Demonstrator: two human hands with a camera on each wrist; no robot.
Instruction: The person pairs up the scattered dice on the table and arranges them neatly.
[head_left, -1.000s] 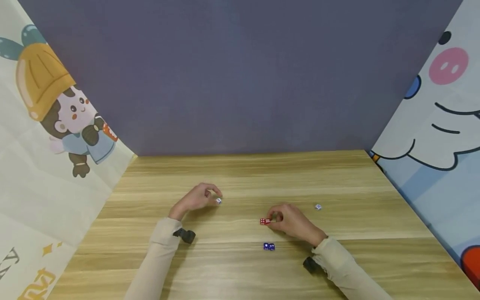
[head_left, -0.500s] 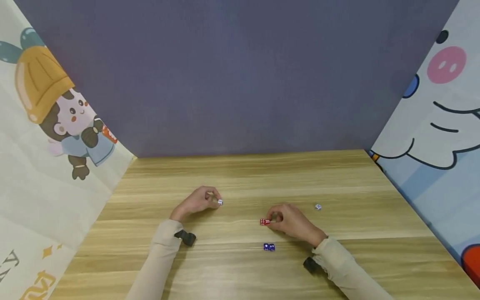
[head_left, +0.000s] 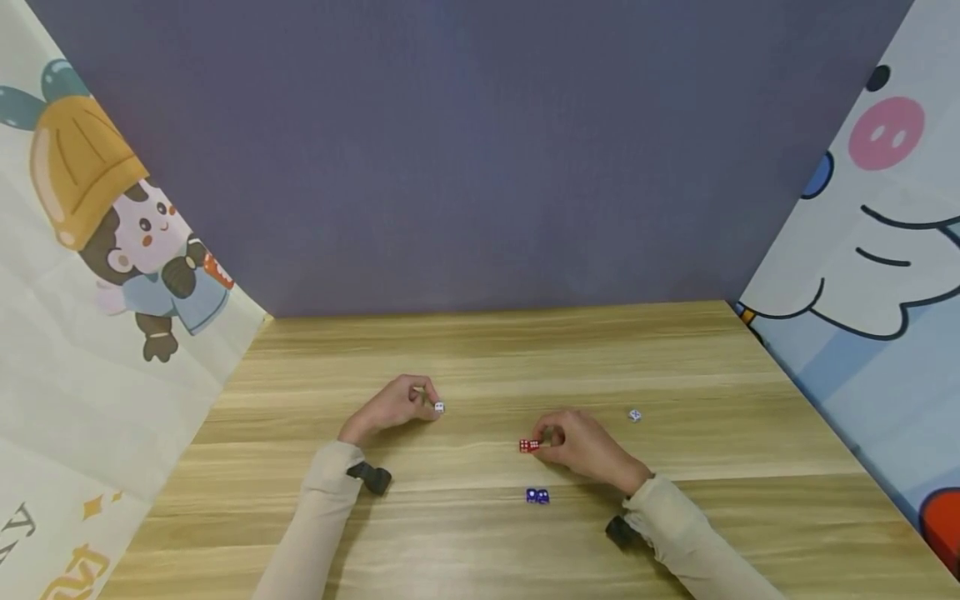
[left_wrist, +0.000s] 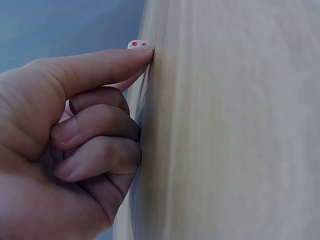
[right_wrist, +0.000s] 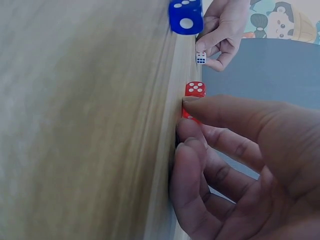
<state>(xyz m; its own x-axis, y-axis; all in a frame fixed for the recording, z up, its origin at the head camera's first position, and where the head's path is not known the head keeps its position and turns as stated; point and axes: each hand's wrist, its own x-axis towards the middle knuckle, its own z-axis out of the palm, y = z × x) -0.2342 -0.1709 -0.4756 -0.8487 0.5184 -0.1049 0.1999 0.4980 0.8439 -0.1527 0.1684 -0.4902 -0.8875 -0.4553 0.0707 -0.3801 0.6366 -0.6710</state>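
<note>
My left hand [head_left: 392, 406] pinches a white die [head_left: 439, 407] between thumb and index finger, low over the table. In the left wrist view, red pips show on that die's edge [left_wrist: 137, 44] past the thumb tip. To the right, my right hand [head_left: 587, 447] pinches a red die [head_left: 534, 446] at the tabletop. Against it on the left sits a second red die [head_left: 523, 446]. The right wrist view has the outer red die [right_wrist: 195, 88] in plain sight, while the pinched one is mostly covered by the thumb.
Two blue dice [head_left: 537, 496] lie side by side nearer the front, below the red pair. Another white die [head_left: 634, 415] rests beyond the right hand. The wooden table [head_left: 495, 350] meets a dark grey panel [head_left: 480, 167] at the back, with printed sheets on both sides.
My left thumb and index finger have closed on the white die, which has turned slightly. The right hand keeps its pinch on the red die, and the other dice stay put.
</note>
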